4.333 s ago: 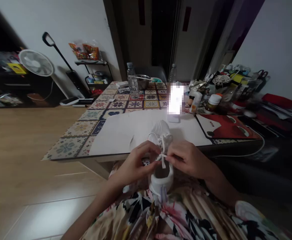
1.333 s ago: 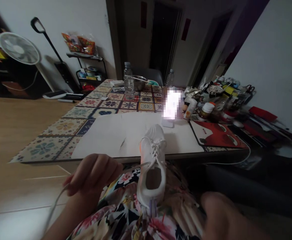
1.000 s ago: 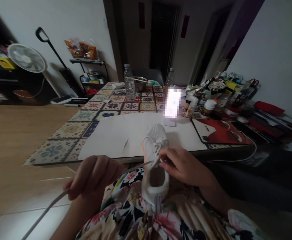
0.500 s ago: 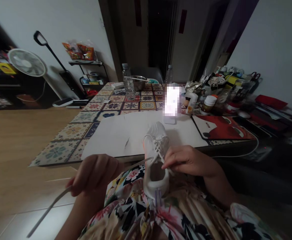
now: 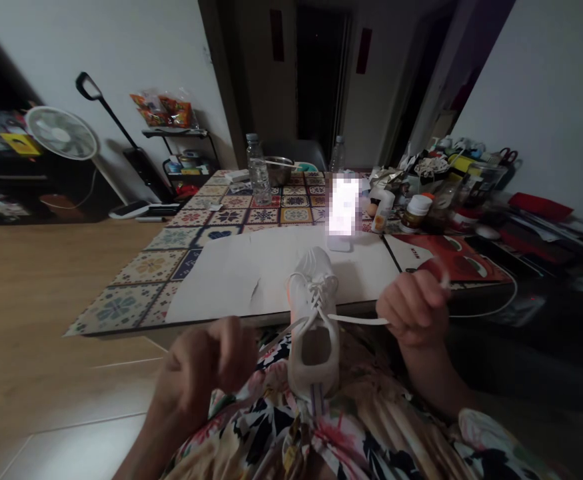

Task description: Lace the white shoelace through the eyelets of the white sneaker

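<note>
at the white shoe (image 5: pixel 298 300), the blurred left hand (image 5: pixel 214 363) is curled on one lace (image 5: pixel 285 331), the right hand (image 5: pixel 414 308) closed around the other lace (image 5: pixel 358 321).

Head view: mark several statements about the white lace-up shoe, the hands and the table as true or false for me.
1. The right hand grips a flat white shoelace. True.
2. The white lace-up shoe has its toe nearer the camera than its heel. False: the heel is nearer.
3. The left hand is inside the shoe. False: it is outside, to the shoe's left.
4. A clear plastic bottle stands on the tile-patterned table. True.
</note>
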The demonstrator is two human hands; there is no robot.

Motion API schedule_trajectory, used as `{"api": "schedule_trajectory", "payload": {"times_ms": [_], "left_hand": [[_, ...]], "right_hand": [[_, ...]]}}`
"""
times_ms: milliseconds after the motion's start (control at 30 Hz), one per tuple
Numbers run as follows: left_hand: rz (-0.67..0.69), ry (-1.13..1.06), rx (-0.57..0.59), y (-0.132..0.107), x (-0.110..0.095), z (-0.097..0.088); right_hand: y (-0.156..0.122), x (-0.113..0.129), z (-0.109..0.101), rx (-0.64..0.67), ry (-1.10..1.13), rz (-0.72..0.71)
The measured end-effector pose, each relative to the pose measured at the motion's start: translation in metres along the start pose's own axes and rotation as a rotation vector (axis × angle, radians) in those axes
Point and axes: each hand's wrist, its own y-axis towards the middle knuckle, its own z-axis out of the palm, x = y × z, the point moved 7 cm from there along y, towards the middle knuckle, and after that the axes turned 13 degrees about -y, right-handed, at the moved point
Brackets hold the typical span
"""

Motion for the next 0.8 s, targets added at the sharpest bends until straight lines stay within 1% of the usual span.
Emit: {"api": "schedule_trajectory", "payload": {"times_ms": [33,67,100,133,167,233,267,300,333,400,500,567,633,733,767,800], "left_hand": [[-0.031,0.039,0.036,0.004,0.004,0.011],[-0.054,0.082,0.04,0.007,0.008,0.018],[-0.1,0.163,0.026,0.011,0.015,0.023],[-0.146,0.226,-0.024,0.013,0.021,0.024],[-0.205,0.25,-0.096,0.015,0.029,0.022],[-0.294,0.187,-0.297,0.015,0.042,0.013],[-0.32,0.138,-0.369,0.014,0.048,0.009],[-0.331,0.097,-0.42,0.013,0.052,0.007],[-0.329,0.073,-0.438,0.013,0.055,0.005],[-0.272,0.094,-0.418,0.015,0.053,0.006],[-0.103,0.262,-0.323,0.022,0.039,0.012],[-0.048,0.369,-0.256,0.025,0.033,0.019],[-0.082,0.396,-0.191,0.026,0.034,0.026],[-0.155,0.39,-0.109,0.023,0.04,0.035],[-0.159,0.401,-0.098,0.022,0.04,0.036],[-0.15,0.419,-0.095,0.021,0.039,0.037]], "right_hand": [[-0.001,-0.008,0.0,-0.081,-0.129,0.083],[-0.004,-0.015,0.001,-0.125,-0.301,0.161],[-0.006,-0.018,0.007,-0.114,-0.484,0.19],[-0.007,-0.017,0.017,-0.047,-0.657,0.152],[-0.009,-0.014,0.03,0.05,-0.811,0.056],[-0.017,-0.009,0.056,0.262,-1.054,-0.183],[-0.021,-0.008,0.064,0.329,-1.138,-0.283],[-0.023,-0.007,0.069,0.359,-1.198,-0.351],[-0.024,-0.006,0.071,0.363,-1.236,-0.381],[-0.023,-0.005,0.071,0.336,-1.234,-0.395],[-0.019,-0.005,0.071,0.302,-1.131,-0.357],[-0.018,-0.003,0.07,0.264,-1.084,-0.319],[-0.018,0.0,0.067,0.198,-1.06,-0.277],[-0.018,0.001,0.055,0.042,-1.019,-0.176],[-0.018,-0.001,0.051,0.008,-1.016,-0.133],[-0.018,-0.003,0.05,0.009,-1.02,-0.097]]}}
